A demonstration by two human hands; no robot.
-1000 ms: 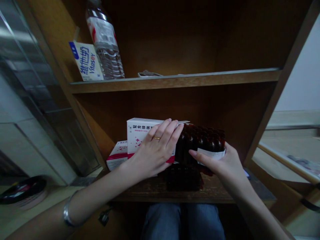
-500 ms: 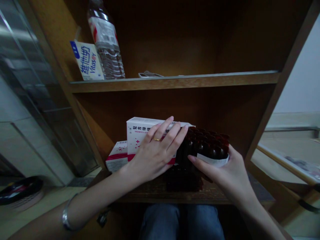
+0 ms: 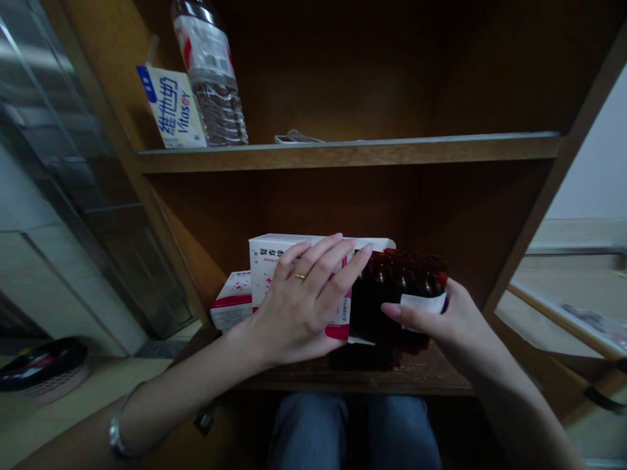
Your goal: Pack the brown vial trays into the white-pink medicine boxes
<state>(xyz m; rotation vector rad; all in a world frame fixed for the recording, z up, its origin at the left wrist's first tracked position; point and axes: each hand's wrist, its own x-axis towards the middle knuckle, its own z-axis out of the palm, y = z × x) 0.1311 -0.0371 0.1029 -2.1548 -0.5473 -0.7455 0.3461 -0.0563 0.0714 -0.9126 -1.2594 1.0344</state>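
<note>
On the lower wooden shelf (image 3: 416, 385), the open left hand (image 3: 298, 303) lies flat on a white-and-red medicine carton (image 3: 267, 274) — the right hand (image 3: 445, 323) grips a cluster of dark amber bottles (image 3: 396, 287), held against the carton's end.

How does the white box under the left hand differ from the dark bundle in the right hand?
The white box is card printed with pink and red, while the dark bundle is glossy dark brown. The box has flat faces; the bundle has rounded, bottle-like tops. The left hand lies flat on the box, whereas the right hand cups the bundle. They share a place side by side, above the lower wooden shelf.
</note>
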